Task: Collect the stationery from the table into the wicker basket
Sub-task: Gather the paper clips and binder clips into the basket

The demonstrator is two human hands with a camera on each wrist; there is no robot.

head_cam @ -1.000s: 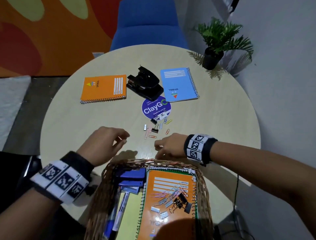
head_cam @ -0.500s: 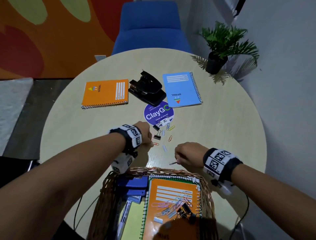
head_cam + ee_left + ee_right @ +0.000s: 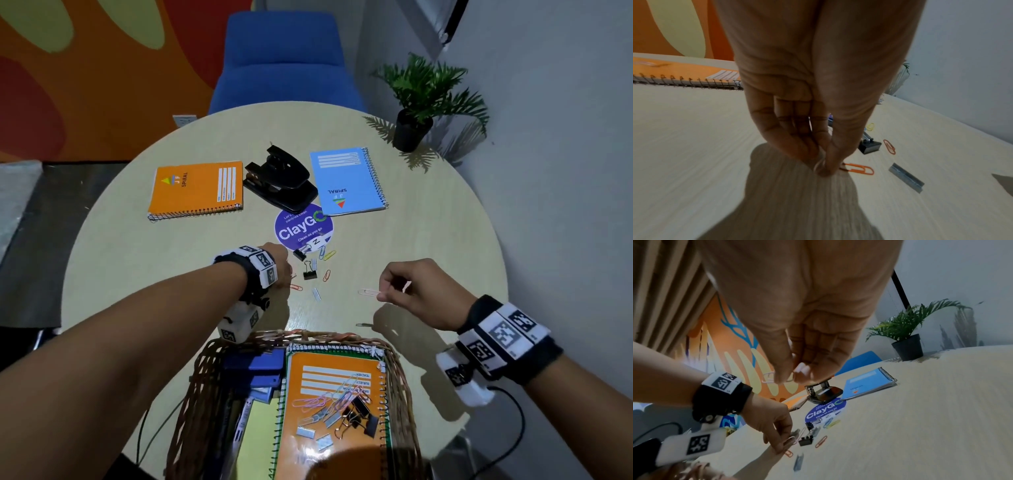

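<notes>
Since half a second ago my right hand (image 3: pixel 416 291) has lifted off the surface (image 3: pixel 428 240) and swung toward its right edge, now holding a pale paper clip (image 3: pixel 368 292) pinched between thumb and forefinger, while my left hand (image 3: pixel 279 265) has stayed low by the loose pile, fingertips (image 3: pixel 824 168) pressed together on another pale clip (image 3: pixel 818 164) right at the surface. I judge the job a little over half done: the wicker basket (image 3: pixel 191 387) at the near edge already carries an orange notebook with a heap of clips and staples on it, plus blue items and pens beside it. Still out are the orange notebook (image 3: pixel 197 190) toward the far left, the black hole punch (image 3: pixel 281 178) and blue notebook (image 3: pixel 347 181) toward the far side, and around the middle, by the round sticker (image 3: pixel 303 226), the scatter of binder clips (image 3: pixel 310 272), coloured clips and staple strips (image 3: pixel 316 294). That scatter lies between my hands, touching the left one; the basket sits just nearer than both.
</notes>
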